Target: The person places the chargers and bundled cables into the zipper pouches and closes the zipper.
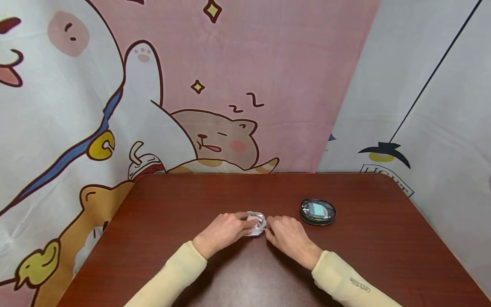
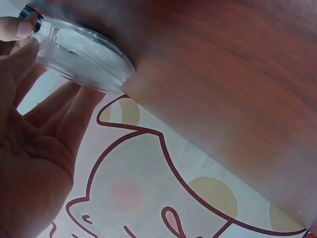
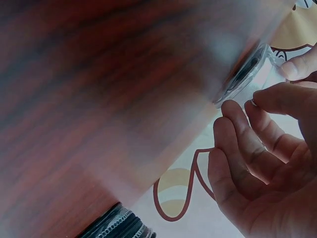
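Observation:
A clear, rounded plastic case with a white coil inside stands between my hands, low over the table. My left hand holds it from the left, thumb on the near side and fingers behind. In the left wrist view its see-through wall tilts close above the wood. From the right, my right hand reaches to the case's edge. Thumb and forefinger meet there on a small pale piece, too small to name, while the other fingers curl loosely below.
To the right of my right hand lies a black-edged clear zip pouch with a light blue item inside. The brown table ends at a cartoon-printed cloth behind it.

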`<state>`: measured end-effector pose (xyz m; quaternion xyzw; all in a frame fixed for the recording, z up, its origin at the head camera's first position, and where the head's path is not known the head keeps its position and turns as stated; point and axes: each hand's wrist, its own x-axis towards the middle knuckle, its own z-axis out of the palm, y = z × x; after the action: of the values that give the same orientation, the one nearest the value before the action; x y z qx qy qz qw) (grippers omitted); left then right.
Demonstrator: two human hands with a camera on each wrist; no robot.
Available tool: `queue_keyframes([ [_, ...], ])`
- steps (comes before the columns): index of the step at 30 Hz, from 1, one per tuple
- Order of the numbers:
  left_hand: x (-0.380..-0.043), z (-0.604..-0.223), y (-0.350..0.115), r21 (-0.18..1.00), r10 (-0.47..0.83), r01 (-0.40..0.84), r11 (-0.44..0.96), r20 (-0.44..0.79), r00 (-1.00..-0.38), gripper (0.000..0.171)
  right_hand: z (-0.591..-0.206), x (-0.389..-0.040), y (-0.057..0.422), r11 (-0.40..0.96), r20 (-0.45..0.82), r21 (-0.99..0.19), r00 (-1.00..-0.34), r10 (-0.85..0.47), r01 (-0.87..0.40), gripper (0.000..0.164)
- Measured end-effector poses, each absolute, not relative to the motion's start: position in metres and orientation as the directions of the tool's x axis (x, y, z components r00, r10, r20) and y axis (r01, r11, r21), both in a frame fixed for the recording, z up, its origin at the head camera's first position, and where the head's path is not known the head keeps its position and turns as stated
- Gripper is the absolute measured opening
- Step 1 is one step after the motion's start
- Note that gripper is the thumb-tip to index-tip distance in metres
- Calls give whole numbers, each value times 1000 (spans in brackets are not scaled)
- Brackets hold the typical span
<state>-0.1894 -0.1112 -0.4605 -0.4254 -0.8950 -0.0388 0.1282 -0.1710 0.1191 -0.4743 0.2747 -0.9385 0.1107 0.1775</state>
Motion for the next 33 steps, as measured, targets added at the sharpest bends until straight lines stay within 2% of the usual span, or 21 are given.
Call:
queue_keyframes([
  [16, -190, -461, -111, -81, 801, 814, 575, 254, -541, 25, -470, -169, 129, 833, 351, -139, -813, -464, -536, 25],
  [33, -191, -459, -113, -91, 829, 837, 540, 228, -510, 24, -469, -175, 133, 846, 330, -138, -829, -452, -516, 24],
])
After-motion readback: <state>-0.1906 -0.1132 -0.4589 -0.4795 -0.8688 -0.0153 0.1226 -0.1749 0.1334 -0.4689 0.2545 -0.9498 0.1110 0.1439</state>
